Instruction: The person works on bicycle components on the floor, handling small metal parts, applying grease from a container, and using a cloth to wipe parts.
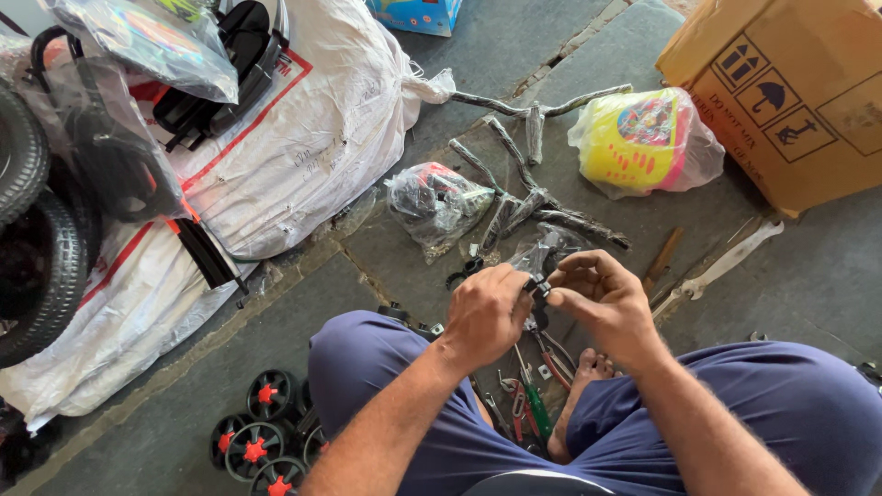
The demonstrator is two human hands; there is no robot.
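Observation:
I sit cross-legged on a grey stone floor. My left hand (485, 312) and my right hand (599, 298) meet in front of me, both pinching a small black part (537, 287) between the fingertips. Just beyond the hands lie metal frame tubes wrapped in plastic (514, 197) and a clear bag of small parts (434, 204). Below the hands, between my legs, lie several hand tools with red and green handles (531, 397).
A large white sack (294, 138) with black parts on it fills the left, beside black tyres (37, 257). Small black wheels with red hubs (262, 441) sit by my left knee. A bagged yellow plastic piece (643, 138), a cardboard box (790, 83) and a spanner (721, 266) lie to the right.

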